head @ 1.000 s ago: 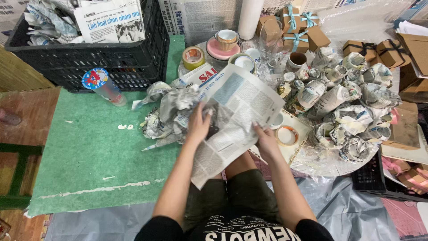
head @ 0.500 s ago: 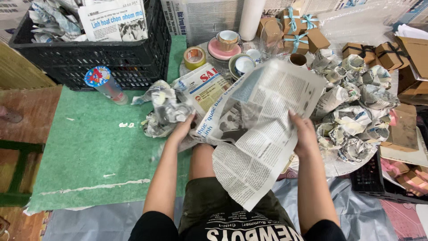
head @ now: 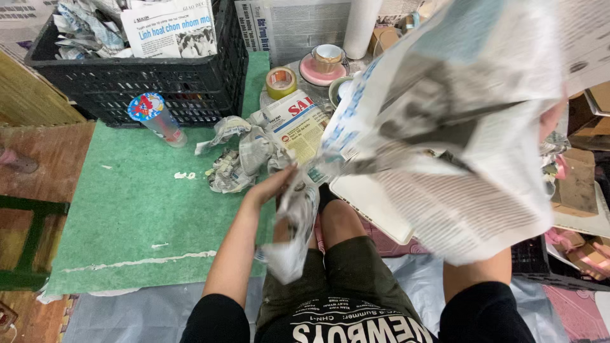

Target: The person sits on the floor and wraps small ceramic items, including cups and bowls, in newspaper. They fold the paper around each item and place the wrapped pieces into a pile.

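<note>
A large newspaper sheet (head: pixel 457 121) is lifted high at the right and fills much of the view. My right hand (head: pixel 551 121) grips its upper right edge and is mostly hidden behind the paper. My left hand (head: pixel 274 184) is low at the centre, fingers on the sheet's lower left corner, next to crumpled newspaper wads (head: pixel 240 155) lying on the green mat (head: pixel 127 216). A twisted strip of newspaper (head: pixel 291 235) hangs down over my knees. The cups and wrapped items on the right are hidden behind the raised sheet.
A black plastic crate (head: pixel 133 70) of newspapers stands at the back left, with a clear plastic cup (head: pixel 155 117) in front of it. A tape roll (head: pixel 281 81), a cup on a pink saucer (head: pixel 325 62) and a white roll (head: pixel 361 25) stand behind. Cardboard boxes (head: pixel 578 184) lie right.
The newspaper sheet has been raised from lap height to high on the right, close to the camera. My right hand went up with it; my left hand stayed low near the crumpled wads.
</note>
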